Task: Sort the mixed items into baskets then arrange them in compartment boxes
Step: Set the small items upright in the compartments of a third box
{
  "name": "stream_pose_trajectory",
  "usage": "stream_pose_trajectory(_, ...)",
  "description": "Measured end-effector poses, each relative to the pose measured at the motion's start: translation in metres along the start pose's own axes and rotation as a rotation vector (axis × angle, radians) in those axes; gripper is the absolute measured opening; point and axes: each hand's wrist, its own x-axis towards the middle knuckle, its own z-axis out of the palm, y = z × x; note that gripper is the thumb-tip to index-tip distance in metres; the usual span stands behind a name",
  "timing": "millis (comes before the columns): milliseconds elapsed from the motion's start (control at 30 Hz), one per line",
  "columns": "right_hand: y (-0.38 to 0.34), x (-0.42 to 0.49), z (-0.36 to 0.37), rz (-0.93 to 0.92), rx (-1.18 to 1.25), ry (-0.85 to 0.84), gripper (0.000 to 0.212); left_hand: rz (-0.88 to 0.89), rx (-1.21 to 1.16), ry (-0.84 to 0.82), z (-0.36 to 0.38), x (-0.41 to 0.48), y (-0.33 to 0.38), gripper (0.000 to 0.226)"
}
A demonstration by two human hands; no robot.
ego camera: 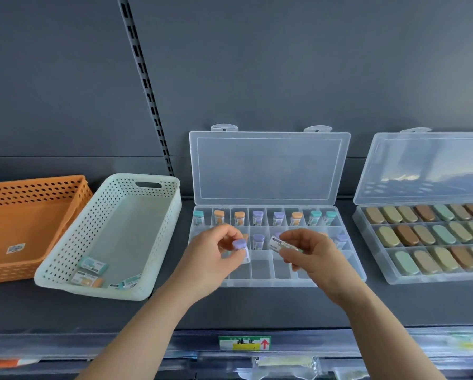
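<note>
A clear compartment box [260, 281] lies open on the shelf, its lid [268, 168] leaning against the back wall. Small erasers with teal, orange and purple ends stand upright in its back row and part of the middle row. My left hand [210, 259] pinches a purple-topped eraser [241, 249] over the box's left side. My right hand [309, 253] holds another eraser [280, 246] sideways over the middle. A pale green basket [158, 242] to the left holds three erasers [92, 266] at its near end.
An orange basket [29, 215] sits at the far left. A second clear compartment box [380, 259] at the right is filled with oval tan, brown and green pieces, its lid raised. The shelf's front edge carries a green label [245, 343].
</note>
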Motion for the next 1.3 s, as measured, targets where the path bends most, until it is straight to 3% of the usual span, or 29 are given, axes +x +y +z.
stream_pose_trajectory(100, 0.005, 0.000, -0.004, 0.004, -0.028, 0.068, 0.012, 0.088, 0.227, 0.015, 0.012, 0.007, -0.006, 0.005)
stream_pose_trajectory(300, 0.007, -0.001, -0.009, -0.062, -0.107, 0.081, 0.013, 0.196, 0.398, 0.104, 0.017, 0.013, -0.010, 0.004)
stream_pose_trajectory(633, 0.013, 0.007, 0.001, -0.087, -0.114, 0.085, 0.018, 0.173, 0.618, 0.022, 0.025, 0.016, -0.025, 0.008)
stream_pose_trajectory(767, 0.013, 0.008, 0.007, -0.163, -0.180, 0.093, 0.016, 0.167, 0.640, 0.015, 0.025, 0.018, -0.026, 0.009)
stream_pose_trajectory(967, 0.015, 0.010, 0.019, -0.285, -0.509, 0.048, 0.014, 0.160, 0.627, -0.019, 0.025, 0.018, -0.028, 0.010)
stream_pose_trajectory(1300, 0.016, 0.019, 0.039, -0.306, -0.811, -0.041, 0.024, 0.190, 0.604, 0.050, 0.017, 0.011, -0.027, 0.032)
